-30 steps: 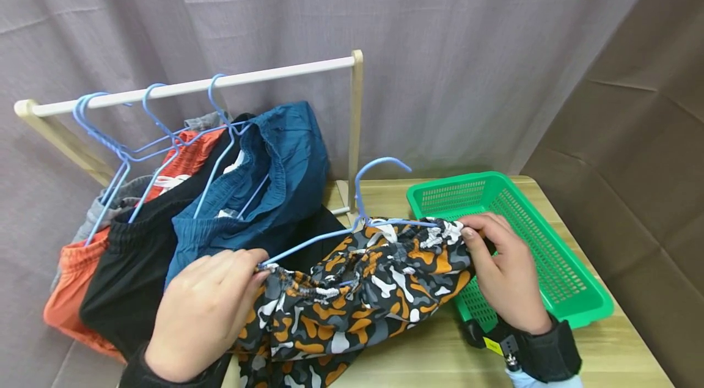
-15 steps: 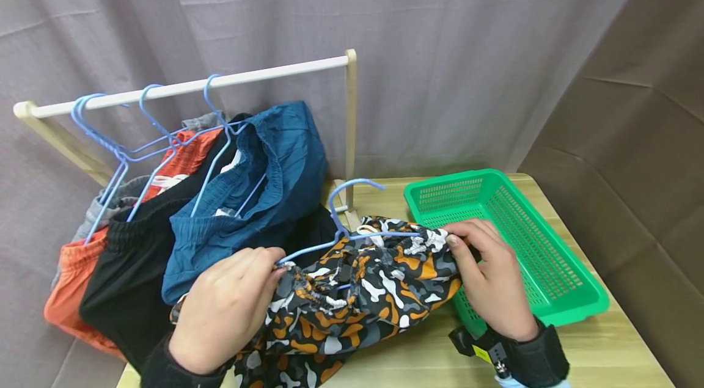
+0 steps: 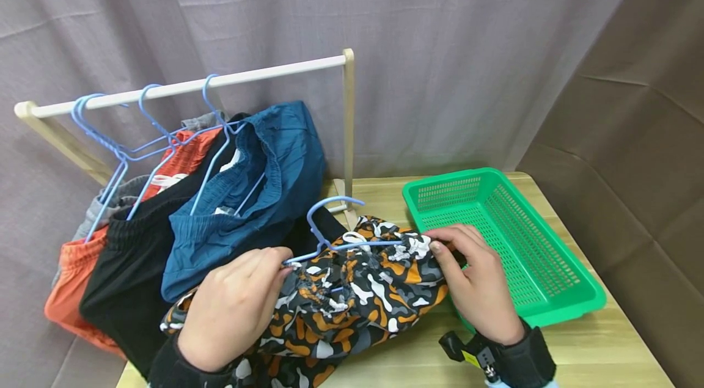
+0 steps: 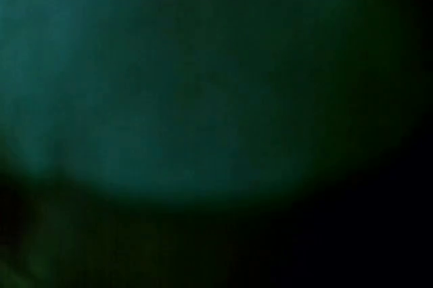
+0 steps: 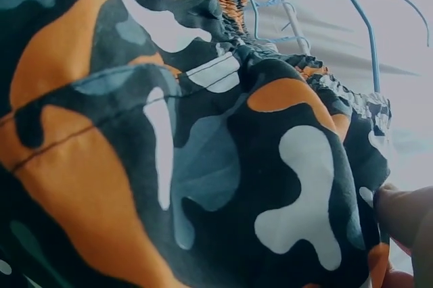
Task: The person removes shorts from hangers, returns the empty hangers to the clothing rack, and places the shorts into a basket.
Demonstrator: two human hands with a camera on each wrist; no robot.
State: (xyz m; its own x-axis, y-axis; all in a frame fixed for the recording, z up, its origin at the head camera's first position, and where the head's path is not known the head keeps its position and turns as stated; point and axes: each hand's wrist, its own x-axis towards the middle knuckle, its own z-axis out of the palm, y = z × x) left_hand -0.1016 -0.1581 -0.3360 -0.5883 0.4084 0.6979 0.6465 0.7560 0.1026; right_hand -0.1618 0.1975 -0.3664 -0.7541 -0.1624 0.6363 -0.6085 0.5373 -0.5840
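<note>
Head view's up high, looking forward and down over the bench point(image 3: 599, 354). Right wrist view's crammed up against the patterned garment point(image 5: 210, 146), facing across toward the rail point(image 5: 293, 21); both catch those two. Left wrist view's dark blur, aim unclear.

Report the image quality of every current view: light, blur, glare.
Head: soft, fairly even light, with the patterned garment, held hanger, left hand and right hand readable; left wrist: dark blue-green blur, nothing identifiable; right wrist: garment print clear, bluish cast, upper right washed out pale.
</note>
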